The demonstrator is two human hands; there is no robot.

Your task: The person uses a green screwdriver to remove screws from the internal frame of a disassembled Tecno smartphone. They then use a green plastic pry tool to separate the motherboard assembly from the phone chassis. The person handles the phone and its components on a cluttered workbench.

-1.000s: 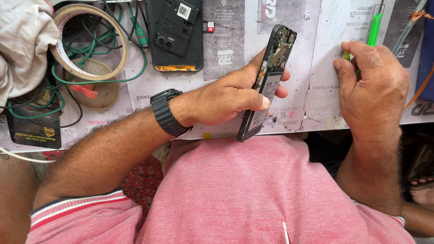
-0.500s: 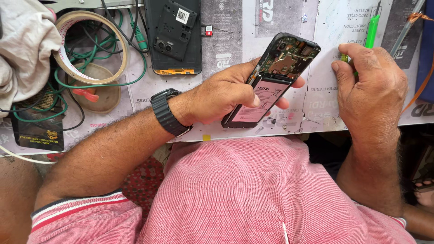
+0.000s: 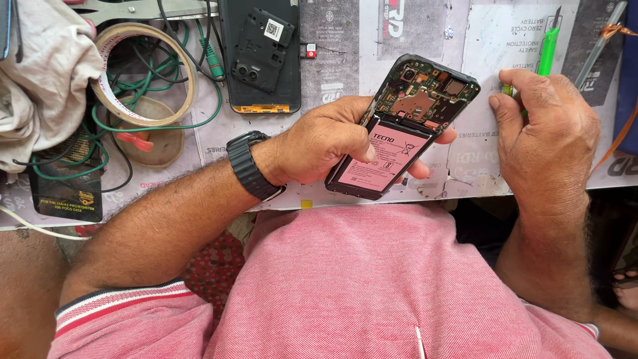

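Observation:
My left hand [image 3: 325,143] grips an opened phone [image 3: 405,126] with its back cover off, held flat so the pink battery and the green circuit board face up. A black watch sits on that wrist. My right hand [image 3: 545,133] rests on the table's front edge just right of the phone, its fingers closed around a green-handled tool [image 3: 547,50] whose handle points away from me. The tool's tip is hidden under the hand.
A removed black back cover [image 3: 260,56] lies on the paper-covered table [image 3: 332,66] behind my left hand. A tape roll [image 3: 146,73], green wires [image 3: 199,86], a cloth [image 3: 40,73] and a dark box [image 3: 63,193] crowd the left. More tools lie at the far right.
My left hand has turned the phone from edge-on to flat, so its open inside now faces up. My right hand has stayed in place on the green tool.

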